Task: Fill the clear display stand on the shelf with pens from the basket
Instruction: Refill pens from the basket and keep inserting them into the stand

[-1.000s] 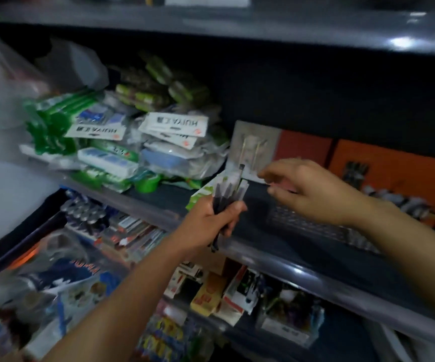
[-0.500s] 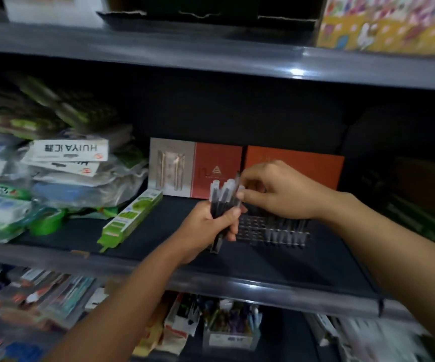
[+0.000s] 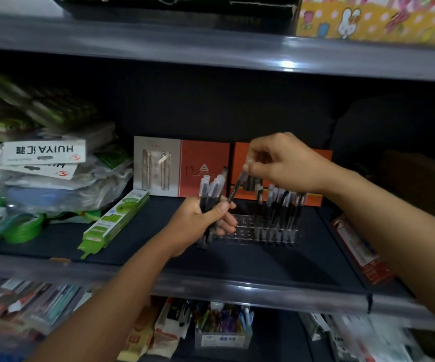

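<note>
- The single pen [image 3: 236, 188] hangs tilted, its upper end pinched between thumb and fingertips of the right hand [image 3: 284, 163], its lower end pointing down and to the left, just beside the bundle.
- The clear display stand [image 3: 240, 231] sits below and slightly right of that pen tip; its bare holes lie on the left part, so I judge the pen needs to swing toward upright and come down there. The right hand is the one placed for this.
- Standing pens [image 3: 280, 205] already fill the stand's right part, upright and close together, just under the right wrist.
- The left hand [image 3: 200, 223] wraps a bundle of pens [image 3: 211, 190], caps up, held near upright at the stand's left edge; its fingers appear to touch or overlap the stand's near corner, which may crowd the free holes.
- The stand rests on the dark shelf [image 3: 263, 262], with orange boxes [image 3: 206, 165] upright behind it, a green carton [image 3: 114, 220] lying to the left and a red packet [image 3: 360, 246] to the right.
- The basket is not in view.
</note>
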Demonstrator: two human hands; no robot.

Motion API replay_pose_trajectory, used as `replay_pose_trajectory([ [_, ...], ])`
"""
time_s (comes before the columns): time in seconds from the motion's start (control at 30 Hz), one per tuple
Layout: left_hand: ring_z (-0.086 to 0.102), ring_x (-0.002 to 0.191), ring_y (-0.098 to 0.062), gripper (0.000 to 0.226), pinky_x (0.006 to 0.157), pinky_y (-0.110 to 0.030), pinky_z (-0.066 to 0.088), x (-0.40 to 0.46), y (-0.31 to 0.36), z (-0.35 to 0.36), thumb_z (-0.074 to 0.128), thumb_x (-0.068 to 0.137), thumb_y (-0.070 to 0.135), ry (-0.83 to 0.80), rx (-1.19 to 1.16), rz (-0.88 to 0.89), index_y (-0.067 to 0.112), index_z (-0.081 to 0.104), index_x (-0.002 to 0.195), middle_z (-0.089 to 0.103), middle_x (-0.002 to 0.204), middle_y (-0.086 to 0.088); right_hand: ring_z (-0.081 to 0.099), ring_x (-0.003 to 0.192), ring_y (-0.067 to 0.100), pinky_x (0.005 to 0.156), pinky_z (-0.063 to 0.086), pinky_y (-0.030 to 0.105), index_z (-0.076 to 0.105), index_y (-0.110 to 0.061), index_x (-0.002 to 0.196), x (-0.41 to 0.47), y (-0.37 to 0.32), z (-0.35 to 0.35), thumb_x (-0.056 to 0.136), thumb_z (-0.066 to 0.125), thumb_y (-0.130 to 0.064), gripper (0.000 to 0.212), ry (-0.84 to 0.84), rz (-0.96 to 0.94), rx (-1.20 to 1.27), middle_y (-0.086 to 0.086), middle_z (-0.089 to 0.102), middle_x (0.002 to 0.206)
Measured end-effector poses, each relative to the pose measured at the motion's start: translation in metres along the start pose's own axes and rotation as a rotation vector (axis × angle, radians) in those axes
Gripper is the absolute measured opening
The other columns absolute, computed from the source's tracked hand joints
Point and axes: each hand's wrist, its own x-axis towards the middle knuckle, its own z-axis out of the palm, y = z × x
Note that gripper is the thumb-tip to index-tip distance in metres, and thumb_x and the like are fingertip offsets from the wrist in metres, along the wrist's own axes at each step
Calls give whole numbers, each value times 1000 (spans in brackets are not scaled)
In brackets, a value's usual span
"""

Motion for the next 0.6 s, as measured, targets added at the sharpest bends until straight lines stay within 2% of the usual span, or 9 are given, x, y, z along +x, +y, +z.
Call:
replay_pose_trajectory([
  [0.17, 71, 80, -29, 21, 68, -35, 56, 4, -9, -3, 51, 96, 22, 35, 11, -52, 8, 64, 105, 72, 86, -16, 54, 63, 20, 58, 43, 32, 62, -6, 76, 7, 8, -22, 85, 62, -18, 15, 126, 39, -32, 12, 62, 70],
  [0.3, 69, 69, -27, 17, 60, -29, 54, 9, -13, -1, 51, 96, 21, 31, 53, -48, 15, 65, 103, 71, 79, -15, 51, 59, 15, 58, 42, 29, 62, -4, 76, 8, 22, -32, 84, 61, -15, 14, 142, 85, -59, 6, 59, 65],
  [0.5, 62, 59, -21, 17, 58, -30, 51, 16, -16, 7, 50, 97, 20, 27, 93, -10, 20, 66, 102, 65, 66, -8, 50, 60, 17, 56, 38, 28, 61, -5, 75, 6, 46, -20, 83, 62, -17, 15, 56, 139, -151, 7, 58, 66],
  [0.6, 60, 57, -20, 17, 57, -27, 51, 19, -18, 10, 51, 97, 19, 28, 91, -16, 22, 67, 101, 64, 65, -8, 53, 61, 19, 57, 43, 32, 59, -11, 71, 4, 57, -6, 83, 59, -15, 12, -7, 146, -169, 3, 58, 65],
])
